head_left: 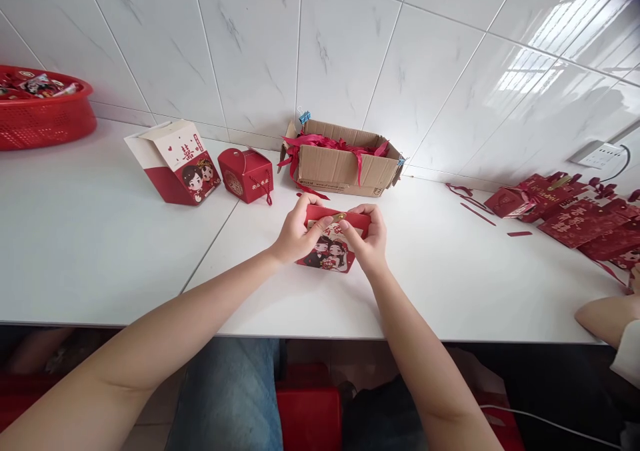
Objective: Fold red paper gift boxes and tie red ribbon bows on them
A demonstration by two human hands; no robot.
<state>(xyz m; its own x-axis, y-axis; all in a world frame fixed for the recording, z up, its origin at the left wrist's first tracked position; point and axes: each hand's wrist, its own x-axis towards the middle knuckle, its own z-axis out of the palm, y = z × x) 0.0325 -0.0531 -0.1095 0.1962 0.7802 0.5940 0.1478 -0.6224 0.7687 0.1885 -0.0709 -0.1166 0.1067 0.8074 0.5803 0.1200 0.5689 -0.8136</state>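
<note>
A red gift box [330,256] with a cartoon couple printed on its front stands on the white table in front of me. My left hand [299,231] is closed round its upper left side, thumb near the top edge. On the opposite side, my right hand [371,239] grips the upper right corner. Both thumbs meet at a small gold-coloured piece [339,217] at the top middle of the box; its exact kind is unclear. My fingers behind the box are partly hidden.
Behind stands a cardboard box [345,175] of red ribbons [324,143]. To the left are a small red box [246,176], a larger red-and-white box [175,164] and a red basket [50,119] of packets. Several red bags [575,219] and another person's arm [606,316] are at right.
</note>
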